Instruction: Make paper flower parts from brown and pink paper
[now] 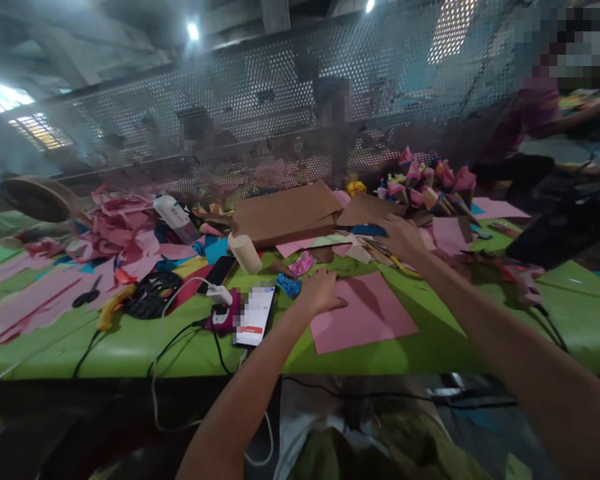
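Note:
A square sheet of pink paper (367,312) lies flat on the green-covered table in front of me. My left hand (321,292) rests on its upper left corner, thumb stretched out and fingers lying on the sheet and table. Beside those fingers are a crumpled blue wrapper-like piece (289,285) and a shiny pink one (301,263). Farther forward, my right hand (404,237) reaches past the sheet, its fingers curled at the right end of a long blue tool (367,231) whose exact kind is unclear. Paper scraps and thin sticks lie under that hand.
Brown cardboard (285,210) lies behind the scraps. On the left are a phone (255,315), cables, a yellow glue gun (116,308), scissors (87,292) and a pink paper heap (120,227). A pink glue gun (525,280) and paper flowers (430,183) are on the right.

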